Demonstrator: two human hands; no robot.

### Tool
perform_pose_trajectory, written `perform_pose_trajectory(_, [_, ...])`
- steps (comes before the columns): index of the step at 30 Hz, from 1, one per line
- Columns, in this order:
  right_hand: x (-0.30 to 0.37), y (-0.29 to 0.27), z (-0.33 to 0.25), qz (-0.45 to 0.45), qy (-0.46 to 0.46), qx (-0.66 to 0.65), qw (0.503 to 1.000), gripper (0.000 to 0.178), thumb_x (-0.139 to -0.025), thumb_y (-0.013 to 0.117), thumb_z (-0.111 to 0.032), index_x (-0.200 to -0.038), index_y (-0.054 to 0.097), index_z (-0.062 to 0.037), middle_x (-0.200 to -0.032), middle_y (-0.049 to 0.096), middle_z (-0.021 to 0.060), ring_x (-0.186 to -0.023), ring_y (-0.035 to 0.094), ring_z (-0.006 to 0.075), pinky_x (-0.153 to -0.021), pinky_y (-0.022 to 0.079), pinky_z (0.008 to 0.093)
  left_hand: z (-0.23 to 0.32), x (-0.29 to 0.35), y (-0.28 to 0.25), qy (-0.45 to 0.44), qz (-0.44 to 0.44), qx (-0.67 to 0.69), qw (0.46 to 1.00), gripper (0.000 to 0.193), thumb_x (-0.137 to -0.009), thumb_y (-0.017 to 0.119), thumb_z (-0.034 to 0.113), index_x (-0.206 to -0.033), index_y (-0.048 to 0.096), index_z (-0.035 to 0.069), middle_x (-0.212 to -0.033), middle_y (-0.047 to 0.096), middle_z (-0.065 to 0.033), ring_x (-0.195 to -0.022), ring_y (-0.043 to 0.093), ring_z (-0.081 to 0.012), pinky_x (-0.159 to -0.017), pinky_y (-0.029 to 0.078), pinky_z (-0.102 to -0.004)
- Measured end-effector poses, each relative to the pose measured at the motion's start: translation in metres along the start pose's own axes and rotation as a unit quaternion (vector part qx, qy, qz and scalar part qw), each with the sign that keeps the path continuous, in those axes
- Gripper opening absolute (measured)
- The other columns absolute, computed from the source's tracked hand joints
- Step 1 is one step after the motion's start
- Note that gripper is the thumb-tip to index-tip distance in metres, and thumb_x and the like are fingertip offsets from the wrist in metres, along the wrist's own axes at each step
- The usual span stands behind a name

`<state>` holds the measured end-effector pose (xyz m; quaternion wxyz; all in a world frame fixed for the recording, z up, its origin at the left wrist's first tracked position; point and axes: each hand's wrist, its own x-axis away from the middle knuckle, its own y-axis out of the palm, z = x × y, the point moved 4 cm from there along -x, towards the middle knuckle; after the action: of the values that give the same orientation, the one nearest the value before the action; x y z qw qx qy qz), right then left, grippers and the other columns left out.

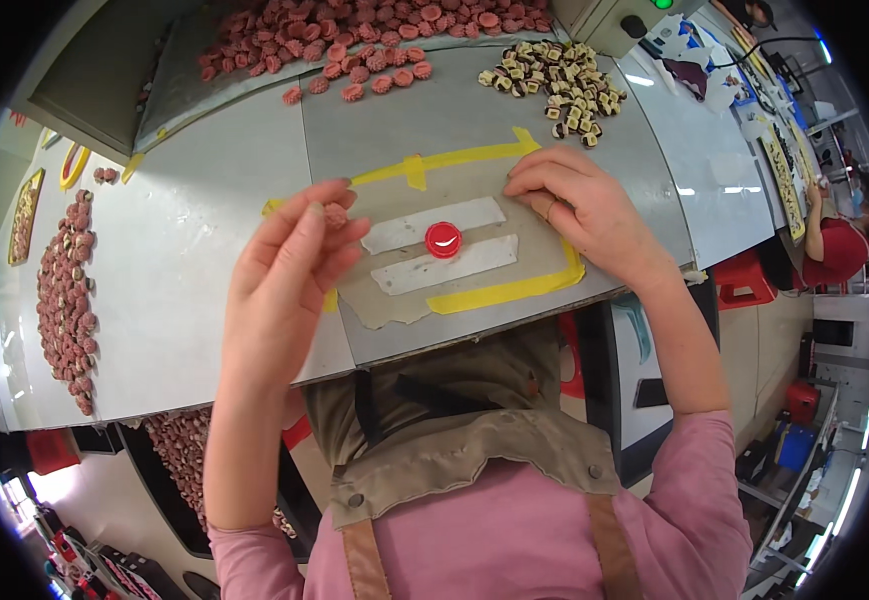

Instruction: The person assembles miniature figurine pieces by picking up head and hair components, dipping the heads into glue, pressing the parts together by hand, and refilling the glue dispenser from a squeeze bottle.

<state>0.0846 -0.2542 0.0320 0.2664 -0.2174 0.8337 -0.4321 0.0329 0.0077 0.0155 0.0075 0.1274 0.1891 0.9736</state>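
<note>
My left hand [290, 250] pinches a small pink ridged piece [336, 215] between thumb and fingers, above the left side of a taped-down sheet. At the sheet's upper right corner, my right hand [585, 205] has its fingers drawn together; what they hold, if anything, is hidden. Between the hands sits a round red cap-like disc [444, 240] with a white curved mark or glint. It lies between two white strips [435, 224] on the sheet. Yellow tape [505, 292] borders the sheet.
Loose pink fluted cups [375, 30] heap at the back. Small cream-and-dark pieces [565, 85] lie back right. Joined pink pieces [67, 290] line the left side. A filled black tray [180, 455] sits below the table edge. Another person [840, 235] works at far right.
</note>
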Motion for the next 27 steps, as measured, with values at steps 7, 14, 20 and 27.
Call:
perform_pose_trajectory(7, [-0.002, -0.002, -0.017, 0.056, 0.085, 0.002, 0.995, 0.015, -0.084, 0.063, -0.005, -0.099, 0.061, -0.0005, -0.098, 0.059, 0.009, -0.091, 0.059, 0.0249, -0.079, 0.048, 0.0337, -0.021, 0.018, 0.01, -0.015, -0.064, 0.118, 0.991, 0.035, -0.098, 0.054, 0.013, -0.131, 0.051, 0.001, -0.121, 0.057, -0.0083, -0.092, 0.06, -0.0084, -0.08, 0.05, -0.0208])
perform_pose_trajectory(14, [-0.002, -0.001, -0.017, 0.016, 0.109, 0.055, 0.992, 0.015, -0.084, 0.064, -0.005, -0.097, 0.061, 0.0007, -0.092, 0.058, 0.0114, -0.081, 0.06, 0.025, -0.072, 0.048, 0.0336, -0.035, 0.015, 0.017, -0.027, -0.089, 0.218, 0.972, 0.039, -0.099, 0.052, 0.017, -0.135, 0.046, 0.002, -0.124, 0.057, -0.0105, -0.103, 0.06, -0.0124, -0.089, 0.048, -0.0236])
perform_pose_trajectory(20, [-0.008, -0.001, -0.037, 0.018, 0.106, -0.061, 0.992, 0.016, -0.084, 0.063, -0.002, -0.1, 0.064, -0.0012, -0.092, 0.058, 0.011, -0.081, 0.059, 0.0246, -0.072, 0.048, 0.0329, -0.04, 0.019, 0.013, -0.027, -0.086, 0.241, 0.966, 0.038, -0.1, 0.049, 0.016, -0.135, 0.045, 0.003, -0.119, 0.057, -0.007, -0.094, 0.058, -0.0092, -0.084, 0.049, -0.0232])
perform_pose_trajectory(27, [-0.021, 0.025, -0.066, -0.024, -0.027, -0.004, 0.999, 0.018, -0.081, 0.066, -0.004, -0.099, 0.065, -0.0022, -0.09, 0.058, 0.0093, -0.082, 0.058, 0.0258, -0.072, 0.048, 0.0343, -0.036, 0.02, 0.016, 0.009, -0.079, 0.207, 0.975, 0.035, -0.099, 0.052, 0.017, -0.132, 0.049, 0.003, -0.114, 0.058, -0.0033, -0.1, 0.057, -0.0105, -0.088, 0.046, -0.0256])
